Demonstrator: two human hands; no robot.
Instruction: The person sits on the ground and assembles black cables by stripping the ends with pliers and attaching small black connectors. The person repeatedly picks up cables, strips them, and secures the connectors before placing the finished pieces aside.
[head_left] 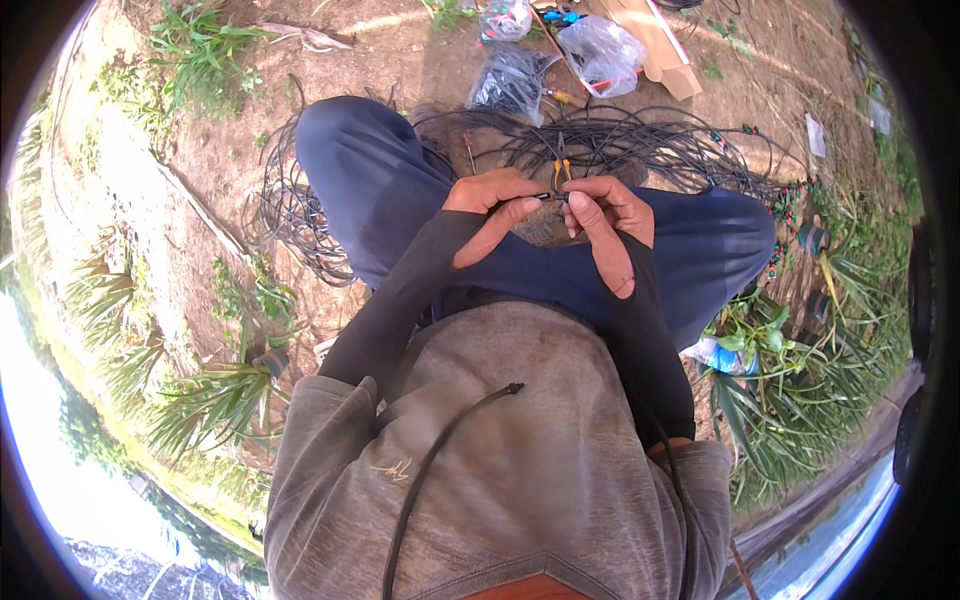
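Observation:
In front of my lap, my left hand (pixel 494 206) pinches a short length of thin black cable (pixel 545 196) between thumb and fingertips. Facing it, my right hand (pixel 612 218) is closed on the other end of that cable; the very tip is hidden by the fingers. Just beyond the fingertips lies a pair of pliers (pixel 561 168) with orange-yellow handles, jaws pointing away from me. A thin red screwdriver-like tool (pixel 469 148) rests farther left, near my knee.
Tangled black cable (pixel 660 145) spreads beyond my crossed legs, with another coil (pixel 295 215) at the left. Farther off are a clear bag of black parts (pixel 505 82), a whitish plastic bag (pixel 603 55) and cardboard (pixel 655 45). A black cord (pixel 430 455) hangs over my shirt.

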